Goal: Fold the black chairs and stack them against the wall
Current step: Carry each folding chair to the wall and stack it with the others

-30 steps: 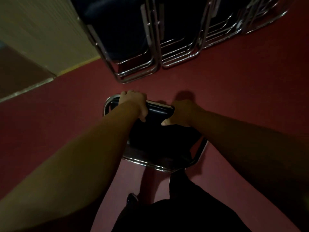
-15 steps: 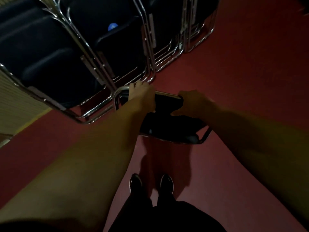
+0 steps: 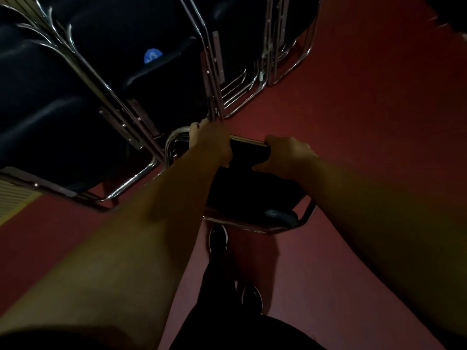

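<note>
A folded black chair [image 3: 252, 195] with a chrome frame hangs upright in front of me, seen from above. My left hand [image 3: 211, 144] grips the left part of its top edge, fingers curled over the backrest. My right hand [image 3: 284, 154] grips the right part of the same edge. The chair's left chrome corner sits right beside the nearest folded chair of the stack [image 3: 106, 97]. Several folded black chairs with chrome legs lean in a row across the top of the view.
Red carpet [image 3: 353, 122] spreads to the right and below. A pale wall base [image 3: 15, 195] shows at the far left. A blue sticker [image 3: 152, 55] marks one stacked chair. My two dark shoes [image 3: 218, 238] stand just behind the held chair.
The held chair has come closer to the stacked row, which now fills more of the upper left. My feet have stepped, one shoe now ahead of the other.
</note>
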The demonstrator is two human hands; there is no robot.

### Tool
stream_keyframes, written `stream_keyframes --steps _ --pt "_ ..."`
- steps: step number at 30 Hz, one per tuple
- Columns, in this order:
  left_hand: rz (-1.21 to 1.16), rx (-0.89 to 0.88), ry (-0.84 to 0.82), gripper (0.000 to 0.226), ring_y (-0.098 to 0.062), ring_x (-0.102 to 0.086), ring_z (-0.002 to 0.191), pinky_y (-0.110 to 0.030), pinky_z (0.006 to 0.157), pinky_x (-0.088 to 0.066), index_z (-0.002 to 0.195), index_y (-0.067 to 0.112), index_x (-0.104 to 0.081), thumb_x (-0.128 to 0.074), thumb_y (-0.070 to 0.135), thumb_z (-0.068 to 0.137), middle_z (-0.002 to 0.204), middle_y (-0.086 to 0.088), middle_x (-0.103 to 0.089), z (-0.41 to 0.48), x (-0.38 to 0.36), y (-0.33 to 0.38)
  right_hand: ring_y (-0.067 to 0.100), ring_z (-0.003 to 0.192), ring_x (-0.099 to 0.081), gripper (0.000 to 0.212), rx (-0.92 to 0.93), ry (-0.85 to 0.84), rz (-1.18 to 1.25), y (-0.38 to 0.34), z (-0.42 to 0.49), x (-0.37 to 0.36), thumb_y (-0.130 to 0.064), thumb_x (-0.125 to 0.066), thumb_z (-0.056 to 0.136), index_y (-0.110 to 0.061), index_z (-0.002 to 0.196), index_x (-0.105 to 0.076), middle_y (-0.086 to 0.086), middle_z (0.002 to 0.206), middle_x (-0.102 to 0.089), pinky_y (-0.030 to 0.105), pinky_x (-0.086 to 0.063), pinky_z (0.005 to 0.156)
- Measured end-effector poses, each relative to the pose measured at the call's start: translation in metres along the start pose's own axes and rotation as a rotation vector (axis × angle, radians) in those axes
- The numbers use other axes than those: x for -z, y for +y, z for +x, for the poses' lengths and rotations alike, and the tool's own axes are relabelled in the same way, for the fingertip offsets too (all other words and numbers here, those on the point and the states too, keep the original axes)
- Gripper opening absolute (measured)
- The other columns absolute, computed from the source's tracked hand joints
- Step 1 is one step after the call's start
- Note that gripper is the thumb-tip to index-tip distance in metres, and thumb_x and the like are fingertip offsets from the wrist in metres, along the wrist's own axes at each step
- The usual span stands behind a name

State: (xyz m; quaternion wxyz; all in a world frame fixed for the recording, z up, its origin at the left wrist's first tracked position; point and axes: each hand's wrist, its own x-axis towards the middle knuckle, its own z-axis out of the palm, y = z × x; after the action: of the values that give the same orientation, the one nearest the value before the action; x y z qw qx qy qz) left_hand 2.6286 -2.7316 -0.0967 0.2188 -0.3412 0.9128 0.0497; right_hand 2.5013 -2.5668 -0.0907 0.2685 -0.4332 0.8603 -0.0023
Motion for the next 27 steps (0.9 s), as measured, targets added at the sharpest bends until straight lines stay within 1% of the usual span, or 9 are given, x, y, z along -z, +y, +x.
stream_keyframes --steps 4,7,12,15,18,22,24,26,27 --pt "-0.011 -0.018 -0.065 0.088 -0.032 -0.041 0.141 -0.052 0.116 -0.027 0.138 0.026 -0.057 -0.095 0.054 0.063 0.142 -0.004 -0.057 0.057 0.018 -0.019 0.026 0.09 -0.058 0.065 -0.016 -0.033 -0.048 -0.008 0.053 0.029 -0.074 -0.072 0.078 -0.028 0.122 -0.055 0.001 0.106 -0.063 0.039 -0.05 0.076" --pt "-0.01 -0.062 -0.11 0.093 -0.034 -0.039 0.143 -0.057 0.117 -0.026 0.14 0.027 -0.055 -0.095 0.058 0.062 0.146 -0.006 -0.056 0.096 0.031 -0.029 0.027 0.092 -0.059 0.065 -0.03 -0.047 -0.088 -0.01 0.088 0.046 -0.078 -0.066 0.076 -0.031 0.118 -0.054 0.001 0.106 -0.065 0.04 -0.05 0.079" --pt "0.021 -0.107 -0.197 0.097 -0.035 -0.039 0.143 -0.057 0.117 -0.028 0.142 0.025 -0.053 -0.096 0.059 0.061 0.148 -0.006 -0.055 0.145 0.056 -0.034 0.028 0.094 -0.059 0.068 -0.069 -0.057 -0.068 -0.008 0.129 0.061 -0.078 -0.067 0.077 -0.028 0.122 -0.054 0.002 0.108 -0.064 0.043 -0.05 0.086" --pt "0.036 -0.109 -0.238 0.092 -0.035 -0.041 0.141 -0.056 0.115 -0.031 0.138 0.025 -0.054 -0.096 0.056 0.062 0.145 -0.006 -0.056 0.172 0.068 -0.028 0.027 0.094 -0.057 0.075 -0.095 -0.107 -0.059 0.001 0.155 0.068 -0.077 -0.068 0.079 -0.026 0.13 -0.052 0.004 0.116 -0.065 0.043 -0.051 0.083" --pt "0.071 -0.113 -0.288 0.089 -0.035 -0.043 0.138 -0.055 0.11 -0.034 0.135 0.024 -0.054 -0.096 0.055 0.064 0.141 -0.006 -0.058 0.198 0.08 -0.007 0.029 0.101 -0.062 0.08 -0.068 -0.161 -0.03 0.026 0.183 0.072 -0.075 -0.071 0.079 -0.022 0.135 -0.051 0.006 0.124 -0.064 0.043 -0.054 0.086" --pt "0.069 -0.116 -0.356 0.085 -0.035 -0.048 0.132 -0.049 0.104 -0.038 0.133 0.026 -0.058 -0.097 0.052 0.063 0.138 -0.004 -0.059 0.24 0.095 0.025 0.031 0.121 -0.061 0.083 0.042 -0.216 0.034 0.075 0.222 0.088 -0.065 -0.081 0.08 -0.016 0.141 -0.055 0.01 0.139 -0.062 0.03 -0.041 0.084" --pt "0.09 -0.099 -0.416 0.094 -0.034 -0.051 0.134 -0.052 0.104 -0.04 0.141 0.033 -0.055 -0.097 0.055 0.059 0.143 -0.001 -0.058 0.266 0.112 0.045 0.027 0.12 -0.061 0.085 0.072 -0.279 0.081 0.103 0.246 0.104 -0.066 -0.085 0.074 -0.019 0.14 -0.06 0.006 0.138 -0.063 0.027 -0.041 0.084" --pt "0.131 -0.034 -0.46 0.107 -0.034 -0.051 0.137 -0.056 0.107 -0.042 0.15 0.04 -0.047 -0.096 0.06 0.057 0.149 0.001 -0.055 0.288 0.131 0.068 0.026 0.122 -0.059 0.087 0.108 -0.309 0.107 0.127 0.272 0.121 -0.064 -0.087 0.073 -0.02 0.143 -0.059 0.005 0.14 -0.061 0.026 -0.04 0.086" --pt "0.123 -0.003 -0.465 0.108 -0.034 -0.051 0.138 -0.057 0.109 -0.042 0.15 0.043 -0.046 -0.096 0.061 0.056 0.149 0.003 -0.055 0.3 0.141 0.076 0.027 0.124 -0.059 0.088 0.122 -0.313 0.094 0.137 0.285 0.132 -0.064 -0.086 0.074 -0.02 0.144 -0.058 0.005 0.141 -0.06 0.025 -0.04 0.086"
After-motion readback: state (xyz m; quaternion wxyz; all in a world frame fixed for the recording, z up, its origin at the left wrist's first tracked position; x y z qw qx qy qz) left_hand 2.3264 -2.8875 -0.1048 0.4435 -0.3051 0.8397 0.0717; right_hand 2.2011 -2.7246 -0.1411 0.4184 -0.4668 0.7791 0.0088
